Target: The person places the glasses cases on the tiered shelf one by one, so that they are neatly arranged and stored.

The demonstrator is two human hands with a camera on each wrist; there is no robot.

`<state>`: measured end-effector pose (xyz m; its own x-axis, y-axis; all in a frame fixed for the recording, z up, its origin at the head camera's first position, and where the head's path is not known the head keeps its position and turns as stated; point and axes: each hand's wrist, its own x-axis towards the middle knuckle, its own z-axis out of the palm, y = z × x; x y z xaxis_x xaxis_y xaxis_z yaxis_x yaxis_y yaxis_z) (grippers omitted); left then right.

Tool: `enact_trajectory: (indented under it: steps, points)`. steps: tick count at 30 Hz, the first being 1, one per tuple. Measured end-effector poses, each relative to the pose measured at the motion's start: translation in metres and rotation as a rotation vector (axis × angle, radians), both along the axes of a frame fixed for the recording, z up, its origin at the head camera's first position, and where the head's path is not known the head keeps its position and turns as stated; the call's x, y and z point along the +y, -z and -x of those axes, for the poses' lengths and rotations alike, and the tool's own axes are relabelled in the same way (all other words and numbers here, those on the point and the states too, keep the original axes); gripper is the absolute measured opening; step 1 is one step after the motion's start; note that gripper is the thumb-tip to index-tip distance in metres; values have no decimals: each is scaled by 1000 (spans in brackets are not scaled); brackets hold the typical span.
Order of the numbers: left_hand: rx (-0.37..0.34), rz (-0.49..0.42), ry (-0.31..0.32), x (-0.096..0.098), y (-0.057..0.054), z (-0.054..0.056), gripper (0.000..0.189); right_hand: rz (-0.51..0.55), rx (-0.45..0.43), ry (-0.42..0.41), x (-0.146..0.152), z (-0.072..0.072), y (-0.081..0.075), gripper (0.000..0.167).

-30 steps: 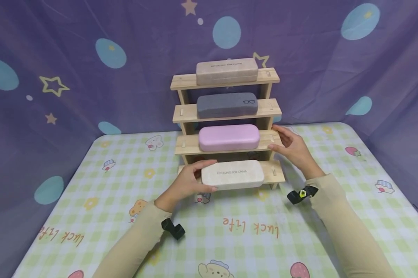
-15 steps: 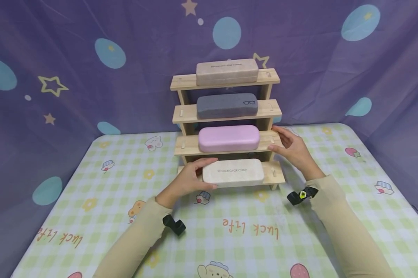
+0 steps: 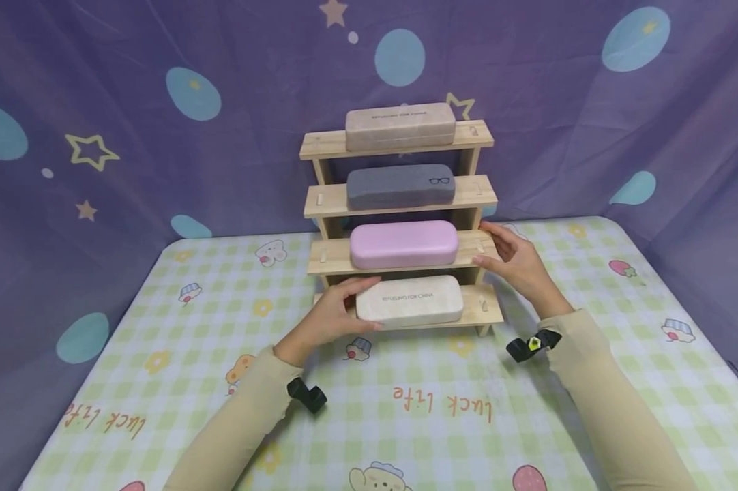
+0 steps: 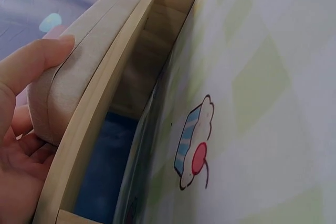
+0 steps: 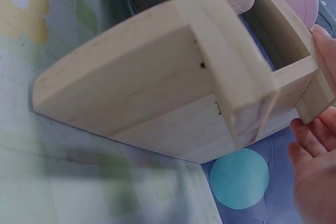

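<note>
My left hand [image 3: 327, 318] grips the left end of a white glasses case [image 3: 409, 310] printed "REFUELING FOR CHINA". In the left wrist view, the thumb presses the front of the case [image 4: 86, 69], whose underside is along the bottom board. At the other side, my right hand [image 3: 519, 266] pinches the right end of the second board up on a four-tier wooden stand [image 3: 335, 259]. The right wrist view has thumb and fingers around that board's end [image 5: 316, 100]. A pink glasses case [image 3: 404, 244] lies on the same board.
Higher on the stand are a grey-blue glasses case [image 3: 400, 187] with a spectacles mark and a beige case [image 3: 400, 128] on top. The stand is on a table with a green checked cloth [image 3: 443, 443]. Behind it hangs a purple curtain [image 3: 252, 170].
My left hand has moved the white case slightly back and further over the bottom board, uncovering the board's front edge below it. My right hand has kept its place on the stand.
</note>
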<state>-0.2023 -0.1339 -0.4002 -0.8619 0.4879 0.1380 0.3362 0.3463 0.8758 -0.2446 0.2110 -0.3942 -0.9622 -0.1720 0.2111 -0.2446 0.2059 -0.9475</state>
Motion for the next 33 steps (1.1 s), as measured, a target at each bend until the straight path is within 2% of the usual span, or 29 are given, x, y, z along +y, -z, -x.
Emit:
enact_trajectory:
  steps: [6,13,19,25,33]
  points:
    - [-13,6,32,-2,-4,1,79,2,0,2,1,1,1,71]
    - [-21,-7,50,-6,-2,2,80,-4,-4,-9,-1,2,0,70]
    - [-56,-82,60,-19,-4,0,79,-20,-19,-6,-2,4,0,71]
    - [-62,-137,90,-32,-10,-8,74,-45,-26,-2,-2,6,0,72]
    - [-34,-52,42,-59,-21,-17,70,-35,-38,10,2,5,3,72]
